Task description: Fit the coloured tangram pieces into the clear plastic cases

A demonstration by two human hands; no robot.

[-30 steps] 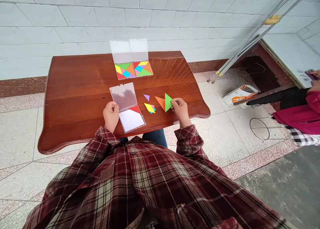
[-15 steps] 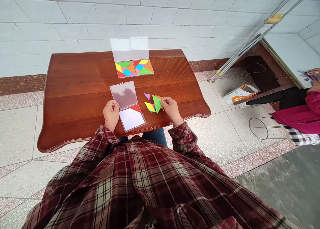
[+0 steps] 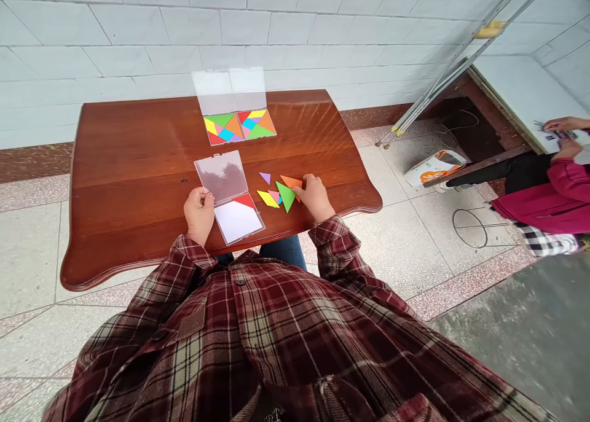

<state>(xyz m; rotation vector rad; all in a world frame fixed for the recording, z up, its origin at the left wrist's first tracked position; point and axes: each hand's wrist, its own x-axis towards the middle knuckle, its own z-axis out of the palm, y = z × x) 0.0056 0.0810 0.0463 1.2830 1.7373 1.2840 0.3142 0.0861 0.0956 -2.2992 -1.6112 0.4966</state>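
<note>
My left hand (image 3: 200, 214) pinches the left edge of an opened clear-lidded puzzle case (image 3: 238, 222), near its hinge. A red triangle (image 3: 244, 200) lies in a corner of its white tray. My right hand (image 3: 315, 197) has its thumb and fingers closed at the right tip of a green triangle (image 3: 285, 196). An orange triangle (image 3: 290, 181) shows behind the green one, partly under my fingers. Left of them lie a yellow parallelogram (image 3: 267, 199), a pink piece (image 3: 274, 195) and a purple triangle (image 3: 265, 177). A blue piece (image 3: 279, 199) is mostly covered.
Two open cases with filled colourful trays (image 3: 224, 129) stand at the back of the brown wooden table (image 3: 133, 182), against the tiled wall. Crutches (image 3: 428, 84) lean at the right. Beyond sits another person (image 3: 544, 198) at a white-topped table, with a white-and-orange box (image 3: 433, 168) below.
The green triangle has come down lower, and more of the orange triangle shows behind it. My left hand stays on the case. The whole view has shifted slightly.
</note>
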